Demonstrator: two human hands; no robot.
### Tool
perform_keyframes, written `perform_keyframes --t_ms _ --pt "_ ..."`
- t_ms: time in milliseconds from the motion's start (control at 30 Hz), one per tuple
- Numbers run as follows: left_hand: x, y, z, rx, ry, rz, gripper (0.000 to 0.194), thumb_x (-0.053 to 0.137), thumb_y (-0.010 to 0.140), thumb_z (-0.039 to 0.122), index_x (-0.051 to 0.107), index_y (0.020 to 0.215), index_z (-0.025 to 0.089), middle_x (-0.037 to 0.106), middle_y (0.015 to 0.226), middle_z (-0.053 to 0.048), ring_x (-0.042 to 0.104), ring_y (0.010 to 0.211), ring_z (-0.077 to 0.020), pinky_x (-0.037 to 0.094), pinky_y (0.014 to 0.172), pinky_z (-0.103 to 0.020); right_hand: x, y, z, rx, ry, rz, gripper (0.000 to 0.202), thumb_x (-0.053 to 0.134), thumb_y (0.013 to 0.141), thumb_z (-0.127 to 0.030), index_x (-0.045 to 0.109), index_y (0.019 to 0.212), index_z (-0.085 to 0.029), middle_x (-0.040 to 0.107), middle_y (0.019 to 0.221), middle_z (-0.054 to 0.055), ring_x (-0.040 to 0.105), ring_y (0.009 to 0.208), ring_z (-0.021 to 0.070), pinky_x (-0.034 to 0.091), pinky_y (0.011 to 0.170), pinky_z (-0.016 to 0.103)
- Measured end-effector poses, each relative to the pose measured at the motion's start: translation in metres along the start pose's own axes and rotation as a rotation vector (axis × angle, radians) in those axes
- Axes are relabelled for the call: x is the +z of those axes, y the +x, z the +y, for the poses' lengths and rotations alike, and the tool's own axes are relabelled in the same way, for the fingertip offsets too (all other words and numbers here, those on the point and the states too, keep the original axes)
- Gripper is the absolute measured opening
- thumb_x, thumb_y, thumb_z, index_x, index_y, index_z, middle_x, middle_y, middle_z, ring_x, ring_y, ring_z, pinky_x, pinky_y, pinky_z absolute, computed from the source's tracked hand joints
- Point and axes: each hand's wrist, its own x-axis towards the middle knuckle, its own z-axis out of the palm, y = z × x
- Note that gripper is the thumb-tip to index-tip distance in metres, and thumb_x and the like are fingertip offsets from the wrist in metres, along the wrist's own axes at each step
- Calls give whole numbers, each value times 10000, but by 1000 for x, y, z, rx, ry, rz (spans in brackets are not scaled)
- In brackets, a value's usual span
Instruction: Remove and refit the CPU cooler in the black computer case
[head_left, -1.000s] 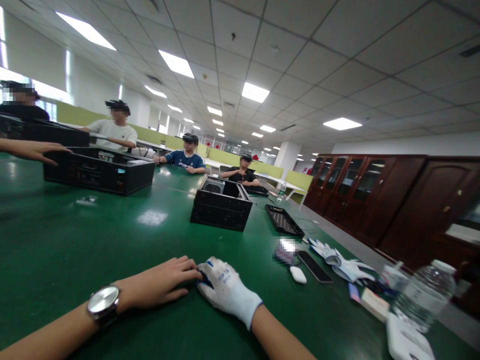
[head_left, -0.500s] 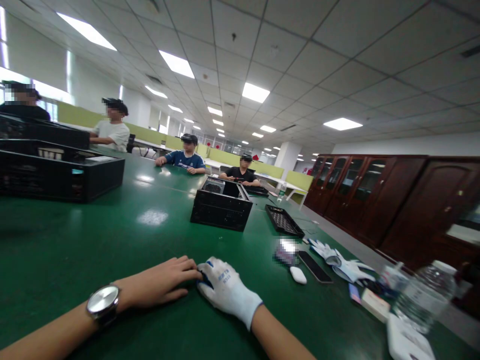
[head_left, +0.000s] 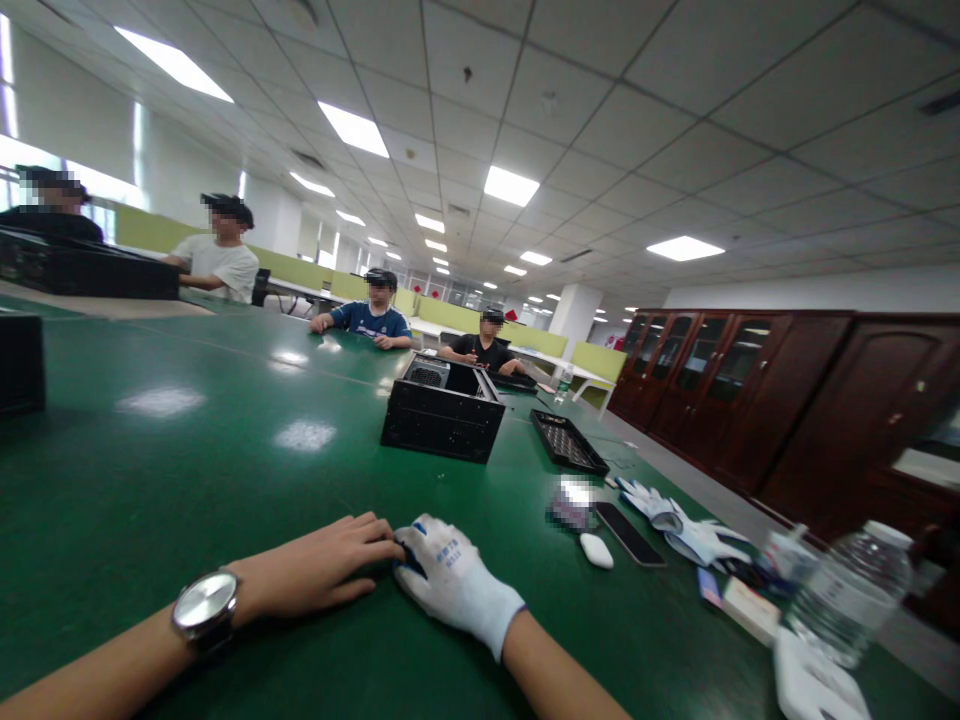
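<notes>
Bare, with a silver watch (head_left: pixel 205 602) on its wrist, my left hand (head_left: pixel 319 563) lies palm down on the green table (head_left: pixel 300 490). Its fingers are spread, and the fingertips meet the other hand's glove. My right hand (head_left: pixel 454 578) wears a white and blue work glove and rests on the table, its fingers curled down. What lies under those curled fingers, if anything, is hidden. Beyond both hands stands a black computer case (head_left: pixel 442 418), open on top.
To the right are a black panel (head_left: pixel 570 441), a phone (head_left: pixel 630 533), a small white case (head_left: pixel 597 551), loose gloves (head_left: pixel 697 535) and a water bottle (head_left: pixel 855 590). Several people sit across the table. Another black case (head_left: pixel 90 268) is at the far left.
The large black case at the left has slid left, with only its end still in view. A person at the far side has shifted their hands slightly. My hands have not moved.
</notes>
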Motion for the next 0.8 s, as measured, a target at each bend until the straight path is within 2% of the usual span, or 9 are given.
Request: perform_keyframes --t_ms 200,567,800 --pt "1 -1 -2 10 -8 10 539 632 976 176 568 1460 403 605 1430 -47 587 1308 -313 416 1174 -484 1 -1 1 -7 -5 29 411 601 1005 -477 612 1345 -246 650 1299 114 661 1136 304 554 972 452" --pt "-1 -1 2 -19 -3 -15 528 622 987 187 562 1466 400 596 1445 -49 578 1317 -322 389 1194 -526 -1 0 -1 -11 -11 5 399 594 1011 -458 611 1339 -232 662 1260 114 668 1109 294 553 953 440" --pt "1 0 -2 9 -7 3 518 620 983 194 568 1462 385 598 1435 -56 577 1299 -319 421 1156 -486 1 -1 1 -10 -4 32 400 609 1001 -450 614 1341 -241 657 1268 113 666 1100 293 554 944 435"
